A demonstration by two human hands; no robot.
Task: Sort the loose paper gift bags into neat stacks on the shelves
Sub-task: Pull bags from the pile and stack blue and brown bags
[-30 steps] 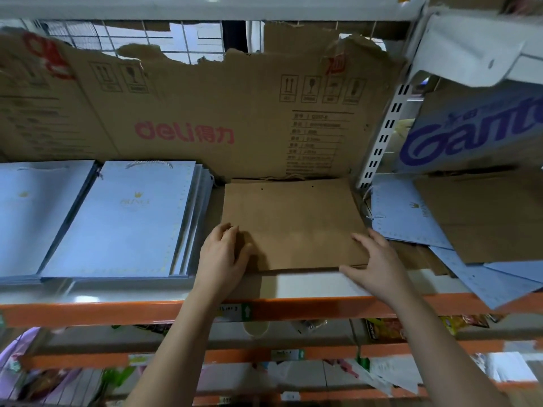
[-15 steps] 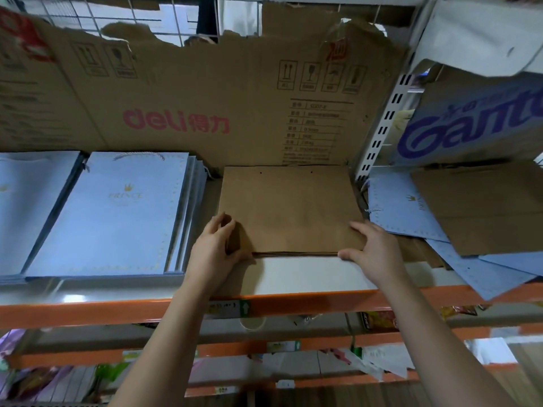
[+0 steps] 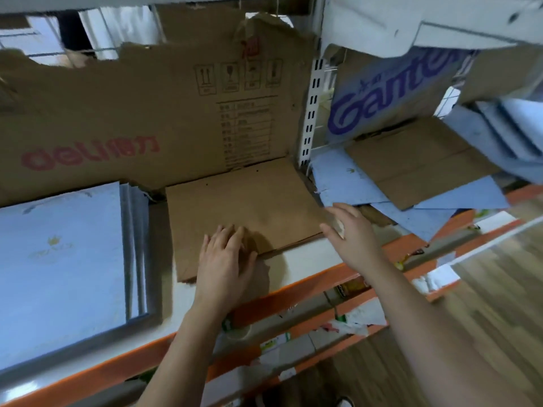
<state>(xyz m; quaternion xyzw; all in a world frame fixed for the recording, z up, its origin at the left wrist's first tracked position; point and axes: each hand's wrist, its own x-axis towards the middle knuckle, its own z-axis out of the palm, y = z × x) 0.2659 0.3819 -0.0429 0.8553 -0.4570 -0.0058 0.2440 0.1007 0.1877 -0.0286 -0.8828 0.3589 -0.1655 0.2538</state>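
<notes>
A stack of flat brown paper bags (image 3: 244,207) lies in the middle of the white shelf (image 3: 296,262), against the cardboard back. My left hand (image 3: 226,257) rests flat on its front edge, fingers straight. My right hand (image 3: 352,233) hovers at the stack's right front corner with relaxed fingers, holding nothing. A neat stack of light blue bags (image 3: 58,265) lies to the left. On the right, loose blue bags (image 3: 346,180) and a loose brown bag (image 3: 417,160) lie in a jumbled pile.
A torn brown carton wall (image 3: 141,121) backs the shelf. A white slotted upright (image 3: 311,107) divides the bays. A blue-lettered carton (image 3: 390,92) stands behind the jumbled pile. The orange shelf rail (image 3: 317,283) runs along the front, lower shelves and wooden floor (image 3: 484,304) below.
The view has tilted and swung right. My right hand has let go of the brown stack's right edge and lifted toward the loose pile. My left hand stays on the stack.
</notes>
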